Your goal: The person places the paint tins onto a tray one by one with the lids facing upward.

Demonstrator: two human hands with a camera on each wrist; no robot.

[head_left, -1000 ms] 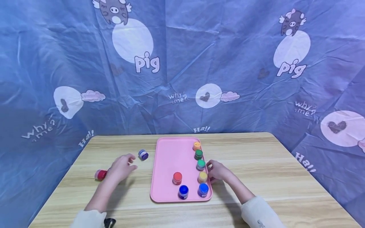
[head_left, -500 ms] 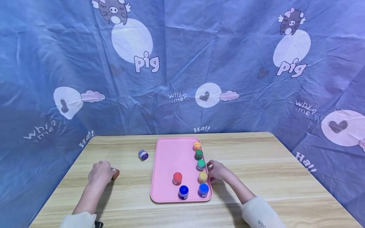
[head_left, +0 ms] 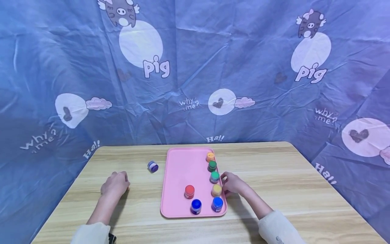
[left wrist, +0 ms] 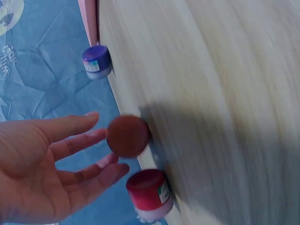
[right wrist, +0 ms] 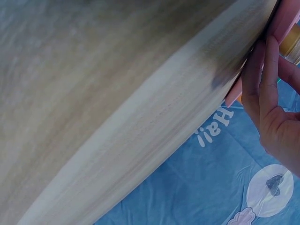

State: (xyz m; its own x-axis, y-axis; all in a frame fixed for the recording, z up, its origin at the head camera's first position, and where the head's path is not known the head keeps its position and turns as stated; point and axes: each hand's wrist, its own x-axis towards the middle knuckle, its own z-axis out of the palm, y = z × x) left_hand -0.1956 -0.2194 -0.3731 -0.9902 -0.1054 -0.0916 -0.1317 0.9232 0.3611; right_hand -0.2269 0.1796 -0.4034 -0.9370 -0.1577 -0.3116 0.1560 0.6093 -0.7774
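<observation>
In the left wrist view my left hand [left wrist: 61, 159] has its fingers loosely spread, fingertips right at the round brown lid of a paint jar [left wrist: 128, 136]. From the head view this hand [head_left: 114, 185] covers most of that jar. A crimson paint jar [left wrist: 149, 192] lies just beyond the fingers, hidden in the head view. My right hand [head_left: 234, 184] grips the right side of a pink tray [head_left: 179, 166], with fingers on both sides of its rim in the right wrist view. A purple paint jar [head_left: 153, 166] lies on its side between left hand and tray.
Along the tray's right side stand orange [head_left: 210, 156], dark green [head_left: 212, 165], light green [head_left: 214, 177], yellow [head_left: 216, 190] and blue [head_left: 217, 204] paint jars. Red [head_left: 189, 191] and dark blue [head_left: 196, 206] jars stand nearer the front. Patterned blue cloth [head_left: 195, 84] hangs behind the table.
My left hand first moved left, away from beside the purple jar, then slightly right over the brown jar. The right hand and the tray have stayed in place.
</observation>
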